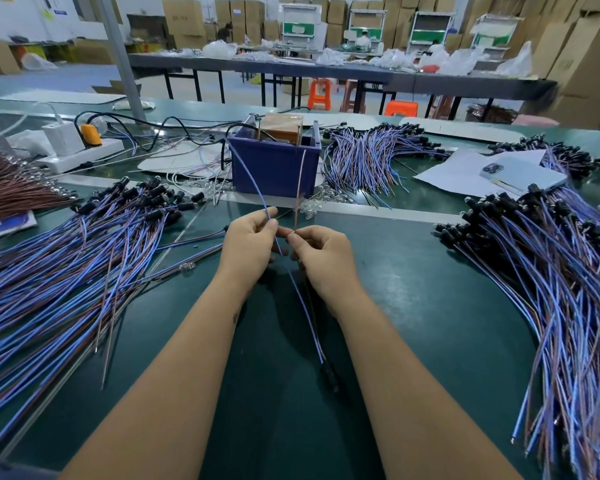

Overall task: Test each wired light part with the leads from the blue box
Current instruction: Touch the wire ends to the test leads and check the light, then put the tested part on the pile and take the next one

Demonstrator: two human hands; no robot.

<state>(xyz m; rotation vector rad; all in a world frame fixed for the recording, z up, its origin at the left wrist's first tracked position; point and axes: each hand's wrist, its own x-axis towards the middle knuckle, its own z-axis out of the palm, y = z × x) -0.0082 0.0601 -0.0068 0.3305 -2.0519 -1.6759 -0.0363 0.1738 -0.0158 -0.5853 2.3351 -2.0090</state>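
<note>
The blue box (274,169) with a transformer inside stands at the middle of the green bench. A blue lead (246,178) runs from it down to my left hand (248,244), which pinches it together with a blue wire. A brown lead (300,181) comes down to my right hand (321,252), which pinches it with a thin dark wire. Both wires belong to one wired light part (329,375), whose black holder hangs low between my forearms. My two hands almost touch at the fingertips.
Heaps of wired parts lie at the left (66,258), at the right (551,271) and behind the box (371,157). A power strip (80,150) sits far left, and a phone (520,174) lies on paper at the right. Loose clear bulbs (312,207) lie by the box.
</note>
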